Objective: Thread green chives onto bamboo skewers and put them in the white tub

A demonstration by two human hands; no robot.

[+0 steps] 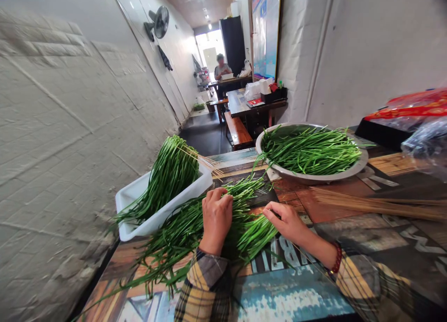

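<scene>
A loose pile of long green garlic chives (pixel 181 233) lies across the table in front of me. My left hand (pixel 217 216) is closed over the upper part of that pile, its fingers curled in among the stalks. To its right, my right hand (pixel 287 222) pinches the ends of a smaller bunch of chives (pixel 256 236) that rests on the table. A thin stick runs out below my right wrist; whether the hand holds it I cannot tell. The fingertips of both hands are partly hidden.
At left, a white plastic tub (pixel 127 196) holds chives threaded on skewers. A metal basin (pixel 310 177) of loose chives stands behind my right hand. Bamboo skewers (pixel 377 204) lie at right, near plastic bags (pixel 415 105). Farther back, a person (pixel 221 70) sits at another table.
</scene>
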